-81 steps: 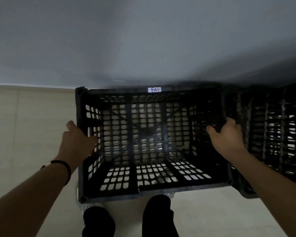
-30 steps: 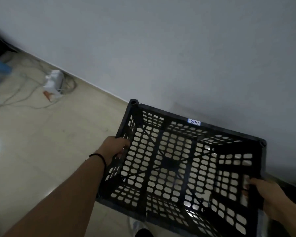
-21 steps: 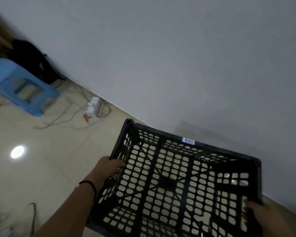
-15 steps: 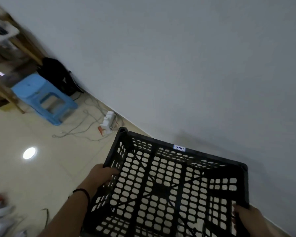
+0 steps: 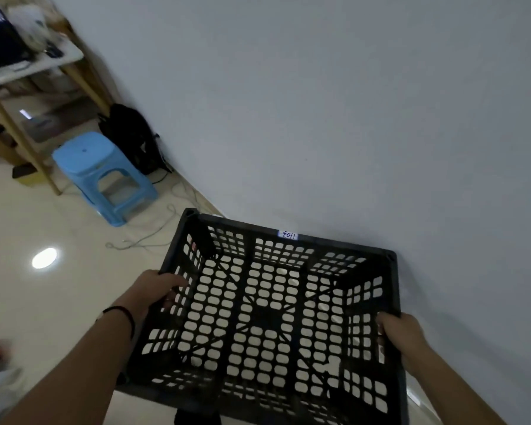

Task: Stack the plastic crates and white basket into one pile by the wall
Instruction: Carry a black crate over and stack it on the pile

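I hold a black perforated plastic crate [image 5: 270,317] off the floor in front of me, its open top facing me and a small white label on its far rim. My left hand [image 5: 155,288] grips the crate's left wall, fingers curled through the holes. My right hand [image 5: 402,332] grips the right wall at the handle opening. The crate's far side is close to the grey wall [image 5: 350,118]. No other crate and no white basket is in view.
A blue plastic stool [image 5: 105,173] stands by the wall at the left, with a black bag [image 5: 132,136] behind it and a wooden-legged shelf table [image 5: 28,87] further left. Cables [image 5: 154,234] lie on the tiled floor. White and red things blur at the lower left edge.
I lifted the crate away from the other black crate on the right and turned left along the wall. The stool, bag and table have come into view; both hands keep their grip.
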